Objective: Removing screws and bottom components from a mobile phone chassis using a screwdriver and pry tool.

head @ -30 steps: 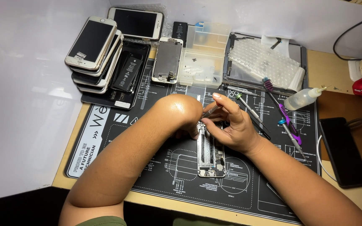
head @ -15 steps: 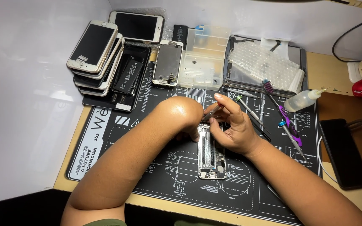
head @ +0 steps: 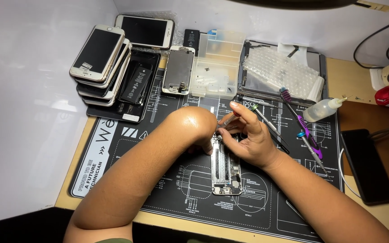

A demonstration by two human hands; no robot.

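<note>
Right hand (head: 248, 141) pinches a screwdriver (head: 228, 119) over the opened phone chassis (head: 225, 167); left hand hidden, state unclear. Screw work apparently underway; the next move likely needs a steady tip.

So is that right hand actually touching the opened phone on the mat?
Touching. The head view shows the right hand resting its fingertips on the top end of the opened phone, with no gap between them.

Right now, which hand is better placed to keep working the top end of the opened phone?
Right, probably. The right hand grips a thin tool at the top end of the opened phone. The left arm bends over the phone; its hand is hidden.
</note>
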